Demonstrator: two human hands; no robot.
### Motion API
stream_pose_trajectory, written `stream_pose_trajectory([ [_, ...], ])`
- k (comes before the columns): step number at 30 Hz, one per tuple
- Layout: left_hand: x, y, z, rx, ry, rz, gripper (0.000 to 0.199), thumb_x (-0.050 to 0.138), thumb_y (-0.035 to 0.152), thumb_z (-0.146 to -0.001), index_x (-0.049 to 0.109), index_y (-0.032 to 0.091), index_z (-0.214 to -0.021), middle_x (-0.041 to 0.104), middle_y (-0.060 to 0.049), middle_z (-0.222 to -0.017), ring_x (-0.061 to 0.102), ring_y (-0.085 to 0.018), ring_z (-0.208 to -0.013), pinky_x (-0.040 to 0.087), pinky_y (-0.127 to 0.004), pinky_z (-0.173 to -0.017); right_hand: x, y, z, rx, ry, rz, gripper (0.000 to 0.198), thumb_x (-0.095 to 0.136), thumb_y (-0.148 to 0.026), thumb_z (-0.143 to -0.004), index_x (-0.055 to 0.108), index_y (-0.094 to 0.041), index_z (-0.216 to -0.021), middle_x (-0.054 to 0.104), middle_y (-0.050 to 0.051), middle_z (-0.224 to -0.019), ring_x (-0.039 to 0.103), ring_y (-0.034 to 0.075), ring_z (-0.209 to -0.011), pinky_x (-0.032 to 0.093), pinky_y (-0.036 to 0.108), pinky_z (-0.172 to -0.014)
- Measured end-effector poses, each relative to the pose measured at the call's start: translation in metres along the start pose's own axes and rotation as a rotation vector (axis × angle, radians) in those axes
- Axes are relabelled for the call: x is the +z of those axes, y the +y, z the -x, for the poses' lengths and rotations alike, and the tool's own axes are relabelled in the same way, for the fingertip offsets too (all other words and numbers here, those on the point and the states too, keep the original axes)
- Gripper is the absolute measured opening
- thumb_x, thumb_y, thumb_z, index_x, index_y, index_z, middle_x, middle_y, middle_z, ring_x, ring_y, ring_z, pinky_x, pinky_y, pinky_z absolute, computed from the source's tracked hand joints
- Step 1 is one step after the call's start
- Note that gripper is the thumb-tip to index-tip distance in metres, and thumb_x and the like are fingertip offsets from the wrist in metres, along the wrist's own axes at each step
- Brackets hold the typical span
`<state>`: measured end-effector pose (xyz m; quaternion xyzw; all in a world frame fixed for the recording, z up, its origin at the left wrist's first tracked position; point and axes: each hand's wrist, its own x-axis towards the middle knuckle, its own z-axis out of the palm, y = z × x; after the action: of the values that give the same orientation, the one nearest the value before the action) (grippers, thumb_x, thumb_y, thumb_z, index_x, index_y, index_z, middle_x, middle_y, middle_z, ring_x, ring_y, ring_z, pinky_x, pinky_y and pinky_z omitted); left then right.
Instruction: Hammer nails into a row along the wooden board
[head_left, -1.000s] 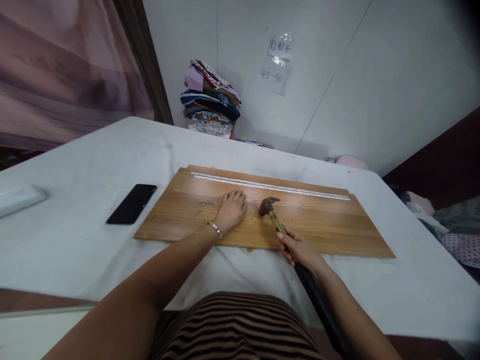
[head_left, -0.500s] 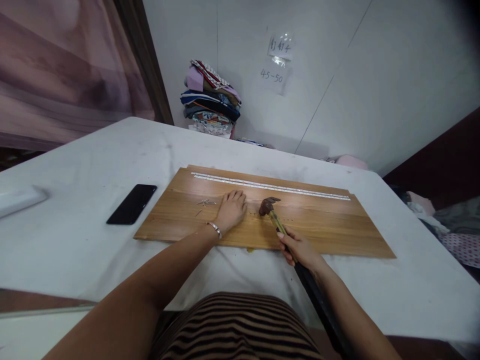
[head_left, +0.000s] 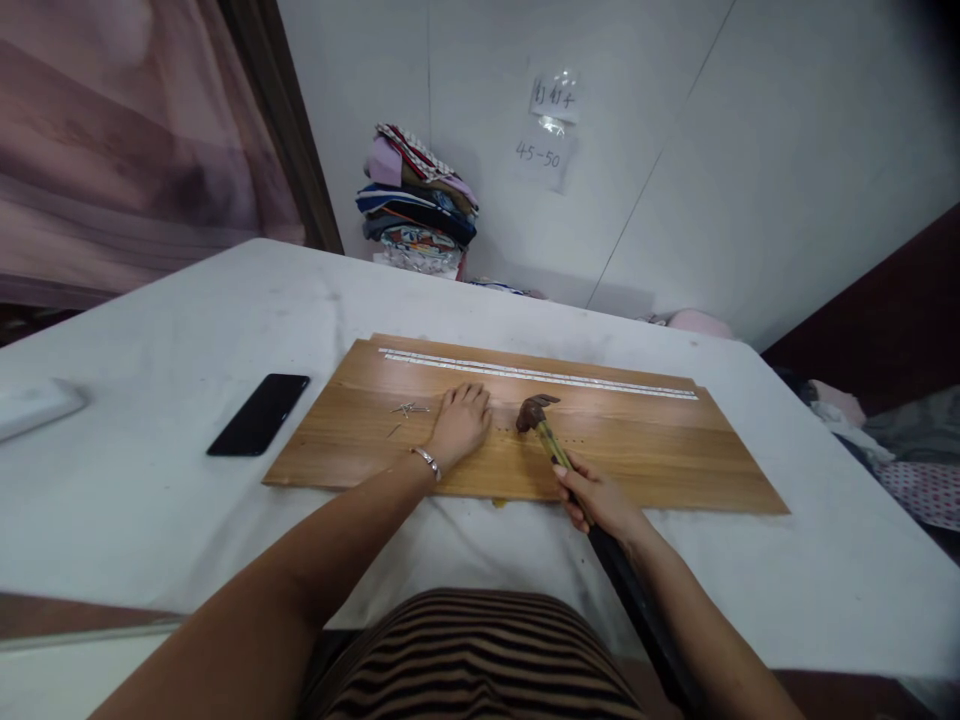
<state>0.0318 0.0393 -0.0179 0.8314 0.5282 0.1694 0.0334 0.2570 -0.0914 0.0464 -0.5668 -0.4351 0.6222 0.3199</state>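
On the board (head_left: pixel 637 455) as before — left hand (head_left: pixel 461 425) flat, right hand (head_left: pixel 596 498) gripping hammer (head_left: pixel 544 425).

One wooden board (head_left: pixel 637 455) on one worktop (head_left: pixel 150 500), one hammer (head_left: pixel 544 430), one small cluster of loose nails (head_left: pixel 407 409) too fine to count, one black phone (head_left: pixel 259 414), one bracelet (head_left: pixel 427 461), two paper labels (head_left: pixel 551 125) on the wall, one stack of folded cloth (head_left: pixel 416 200), two hands: left hand (head_left: pixel 461 420), right hand (head_left: pixel 596 495).

brown wooden board (head_left: pixel 637 455), black phone (head_left: pixel 259 414), white table (head_left: pixel 150 480).
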Motion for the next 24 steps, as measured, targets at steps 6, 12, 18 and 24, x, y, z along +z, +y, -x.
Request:
stream_pose_trajectory([
  [6,-0.0015,0.0011,-0.0003,-0.005,-0.015,-0.017,0.032,0.045,0.026,-0.103,0.064,0.018,-0.127,0.063,-0.014,-0.147,0.050,-0.030,-0.140,0.037,-0.050,-0.117,0.0005,0.0016,-0.0017,0.010,-0.002,-0.001,0.053,0.076,-0.066,-0.071,0.047,-0.025,-0.088,0.049,-0.012,-0.061,0.037,0.005,-0.036,0.030,0.020,-0.032],
  [12,-0.0032,0.0010,0.0001,-0.003,-0.018,-0.017,0.032,0.045,0.026,-0.103,0.064,0.018,-0.127,0.062,-0.014,-0.147,0.051,-0.030,-0.139,0.038,-0.050,-0.117,0.0005,0.0007,-0.0002,0.012,0.008,-0.004,0.054,0.075,-0.067,-0.070,0.046,-0.025,-0.088,0.049,-0.012,-0.061,0.037,0.004,-0.036,0.030,0.020,-0.032],
  [18,-0.0020,0.0009,-0.0009,-0.005,-0.029,-0.012,0.032,0.044,0.026,-0.103,0.065,0.017,-0.127,0.062,-0.015,-0.147,0.050,-0.031,-0.140,0.037,-0.050,-0.118,0.0015,-0.0003,-0.0003,0.014,0.010,-0.012,0.056,0.076,-0.068,-0.068,0.045,-0.025,-0.085,0.049,-0.012,-0.060,0.036,0.004,-0.035,0.028,0.020,-0.031],
  [24,-0.0070,0.0031,-0.0004,-0.011,-0.043,-0.017,0.032,0.045,0.026,-0.103,0.064,0.018,-0.128,0.062,-0.013,-0.148,0.050,-0.030,-0.140,0.036,-0.050,-0.118,0.0012,-0.0002,-0.0007,-0.001,0.007,-0.014,0.055,0.076,-0.068,-0.068,0.046,-0.024,-0.084,0.050,-0.012,-0.059,0.037,0.004,-0.035,0.029,0.019,-0.031],
])
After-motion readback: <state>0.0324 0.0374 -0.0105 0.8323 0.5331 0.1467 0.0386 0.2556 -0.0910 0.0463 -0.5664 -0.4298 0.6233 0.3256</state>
